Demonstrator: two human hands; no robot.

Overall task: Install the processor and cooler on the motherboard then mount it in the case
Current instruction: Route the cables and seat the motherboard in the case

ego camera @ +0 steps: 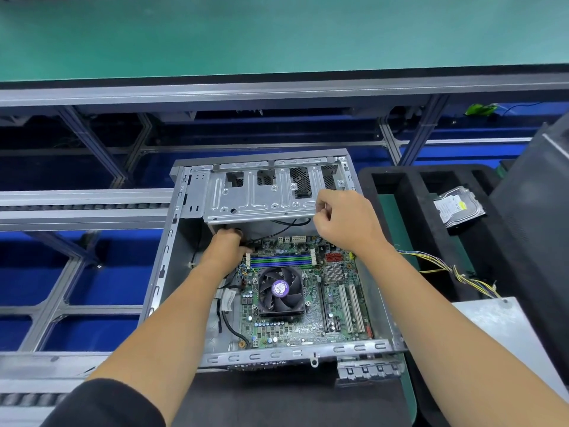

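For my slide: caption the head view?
Both hands work inside the case above the mounted motherboard.

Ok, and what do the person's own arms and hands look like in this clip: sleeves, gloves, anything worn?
Both hands are bare: no gloves on the left hand or the right hand, and no rings or watch show. Both forearms are uncovered. A dark, black-looking sleeve shows on the left arm, ending near the elbow at the bottom edge of the view. No sleeve shows on the right arm.
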